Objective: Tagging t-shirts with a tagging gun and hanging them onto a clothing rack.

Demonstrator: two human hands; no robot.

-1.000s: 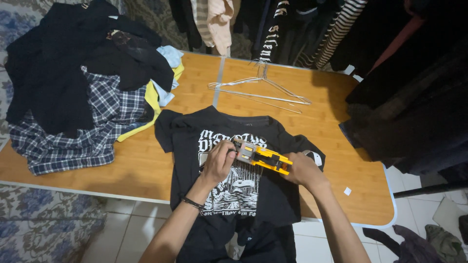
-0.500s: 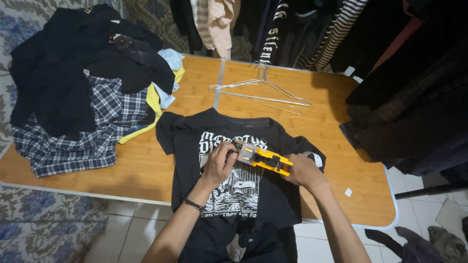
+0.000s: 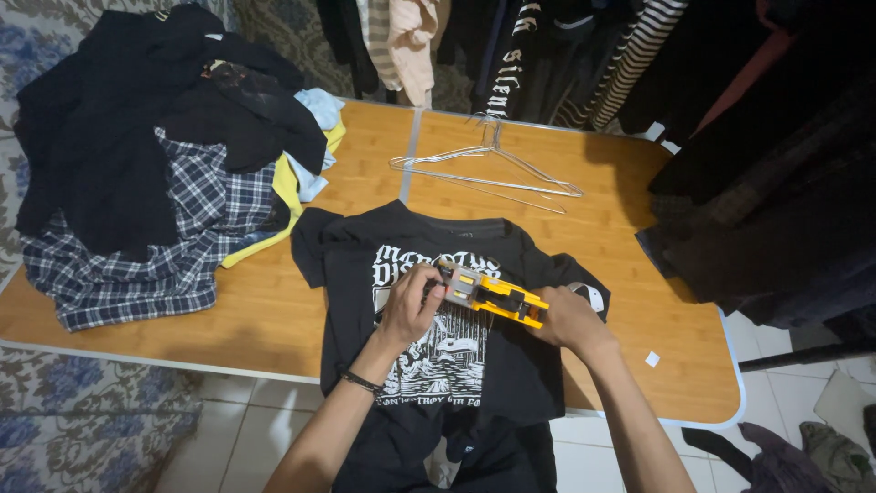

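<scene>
Left hand (image 3: 408, 306): closed around the grey front end of the yellow handheld tool (image 3: 493, 295); I read the fingertips as pinching something small at its nose, too fine to make out.
Right hand (image 3: 568, 319): wrapped around the tool's yellow rear end, steadying it.
Yellow handheld tool: held between both hands just above the chest print of the black printed T-shirt (image 3: 438, 301), which lies flat, face up, hem hanging over the near edge of the wooden table (image 3: 639, 237).
Risk, as I judge it: the nose sits close to the left fingertips, so a slip could nip a finger; the overhanging hem could drag the shirt off the edge if pulled.
White scrap (image 3: 651, 359): right of the shirt, near the table edge.
Wire hanger (image 3: 493, 173): beyond the shirt's collar, apart from it.
Clothes pile (image 3: 155, 164): far left of the shirt, plaid shirt lowest.
Hanging garments (image 3: 547, 55): behind the table.
</scene>
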